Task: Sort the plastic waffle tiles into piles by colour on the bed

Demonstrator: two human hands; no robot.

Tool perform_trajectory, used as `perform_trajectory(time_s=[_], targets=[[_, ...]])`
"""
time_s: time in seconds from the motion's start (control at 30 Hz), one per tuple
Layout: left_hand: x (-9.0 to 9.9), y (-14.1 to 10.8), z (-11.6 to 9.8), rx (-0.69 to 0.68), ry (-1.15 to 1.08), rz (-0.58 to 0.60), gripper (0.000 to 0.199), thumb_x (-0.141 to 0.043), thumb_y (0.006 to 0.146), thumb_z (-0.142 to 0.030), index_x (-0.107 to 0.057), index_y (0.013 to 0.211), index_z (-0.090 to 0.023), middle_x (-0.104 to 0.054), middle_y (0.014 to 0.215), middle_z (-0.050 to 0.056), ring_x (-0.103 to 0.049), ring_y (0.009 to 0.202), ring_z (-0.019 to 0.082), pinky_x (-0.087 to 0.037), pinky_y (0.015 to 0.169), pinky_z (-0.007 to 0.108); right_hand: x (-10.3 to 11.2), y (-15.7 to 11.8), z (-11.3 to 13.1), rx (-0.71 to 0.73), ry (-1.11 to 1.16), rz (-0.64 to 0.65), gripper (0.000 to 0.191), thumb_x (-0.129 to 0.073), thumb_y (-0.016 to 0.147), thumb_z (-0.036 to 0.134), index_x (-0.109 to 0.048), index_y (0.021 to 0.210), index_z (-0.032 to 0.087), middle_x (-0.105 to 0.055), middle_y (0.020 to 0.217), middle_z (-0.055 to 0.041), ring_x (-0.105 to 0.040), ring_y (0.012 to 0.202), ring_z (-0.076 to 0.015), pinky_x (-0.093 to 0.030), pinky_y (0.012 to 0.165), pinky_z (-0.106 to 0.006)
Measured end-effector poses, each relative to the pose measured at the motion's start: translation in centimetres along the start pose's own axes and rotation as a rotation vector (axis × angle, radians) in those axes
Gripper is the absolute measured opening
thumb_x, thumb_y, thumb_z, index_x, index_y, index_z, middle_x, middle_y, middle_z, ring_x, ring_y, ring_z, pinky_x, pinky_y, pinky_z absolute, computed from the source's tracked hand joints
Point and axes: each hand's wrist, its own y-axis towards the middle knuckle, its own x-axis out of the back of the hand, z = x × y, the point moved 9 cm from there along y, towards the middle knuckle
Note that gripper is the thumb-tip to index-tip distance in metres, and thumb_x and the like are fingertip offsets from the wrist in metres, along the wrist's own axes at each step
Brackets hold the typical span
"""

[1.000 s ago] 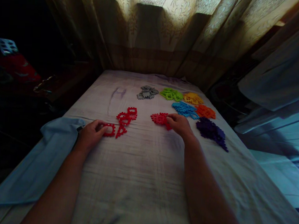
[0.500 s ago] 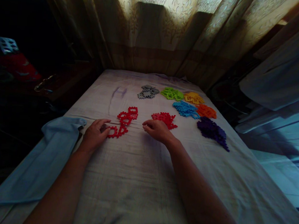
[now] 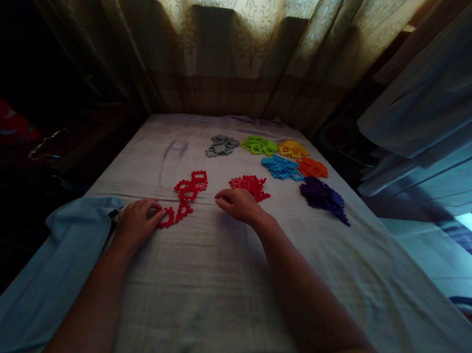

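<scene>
My left hand (image 3: 137,222) rests low on the sheet at the left, thumb and fingers curled around the edge of a red toothed frame piece (image 3: 167,218). Just beside that piece lies a red triangular frame piece (image 3: 184,210). Beyond them sits a cluster of red toothed frames (image 3: 188,194), touching or overlapping one another. My right hand (image 3: 237,204) hovers in front of a pile of red toothed pieces (image 3: 255,186), partly covering it. Its fingers are curled towards the thumb; whether anything small is between them cannot be made out.
Farther back lie piles of toothed pieces: grey (image 3: 222,145), lime green (image 3: 260,145), yellow (image 3: 293,148), blue (image 3: 282,167), orange (image 3: 313,168) and dark purple (image 3: 323,198). A light blue cloth (image 3: 72,246) lies along the left edge of the sheet-covered surface (image 3: 196,302). A curtain (image 3: 235,64) hangs behind.
The view has swung slightly right. My left hand has drawn the red frame piece a little towards me, widening its gap from the triangular one. My right hand has hardly moved.
</scene>
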Motion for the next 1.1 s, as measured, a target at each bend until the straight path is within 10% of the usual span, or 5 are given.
perform_trajectory(time_s=[0.2, 0.47, 0.77, 1.1], targets=[[1.4, -0.3, 1.1, 0.207, -0.197, -0.110, 0.037, -0.055, 0.075, -0.058, -0.064, 0.091, -0.025, -0.072, 0.085, 0.003, -0.067, 0.078, 0.023, -0.052, 0.072, 0.034, 0.4, -0.1, 1.0, 0.012, 0.076, -0.005, 0.028, -0.057, 0.092, 0.032, -0.073, 0.112, 0.022, -0.075, 0.096, -0.0045, -0.066, 0.085, -0.0151, -0.042, 0.071, -0.023], [0.4, -1.8, -4.5, -0.004, -0.281, -0.202, 0.035, -0.057, 0.076, -0.059, -0.064, 0.090, -0.027, -0.073, 0.085, 0.001, -0.069, 0.083, 0.023, -0.053, 0.078, 0.035, -1.7, 0.1, 3.6, 0.149, 0.251, 0.055, 0.021, -0.064, 0.088, 0.039, -0.075, 0.095, 0.022, -0.073, 0.084, 0.0010, -0.062, 0.076, -0.0117, -0.036, 0.063, -0.020], [-0.1, -2.0, -5.0, -0.043, -0.337, -0.173, 0.038, -0.057, 0.079, -0.059, -0.064, 0.098, -0.026, -0.073, 0.089, 0.001, -0.068, 0.081, 0.020, -0.054, 0.074, 0.031, -3.3, 0.0, 4.6, 0.199, 0.240, 0.103, 0.014, -0.065, 0.085, 0.028, -0.075, 0.090, 0.021, -0.071, 0.080, 0.0024, -0.060, 0.072, -0.0104, -0.035, 0.062, -0.020], [-0.3, -1.1, -4.7, -0.158, 0.048, -0.125, 0.042, -0.056, 0.079, -0.062, -0.062, 0.092, -0.022, -0.068, 0.103, 0.010, -0.061, 0.100, 0.029, -0.046, 0.094, 0.045, 5.9, -0.4, -7.5, -0.176, 0.289, -0.276, 0.022, -0.058, 0.085, 0.031, -0.073, 0.080, 0.016, -0.068, 0.070, -0.0009, -0.057, 0.063, -0.0110, -0.040, 0.060, -0.021]])
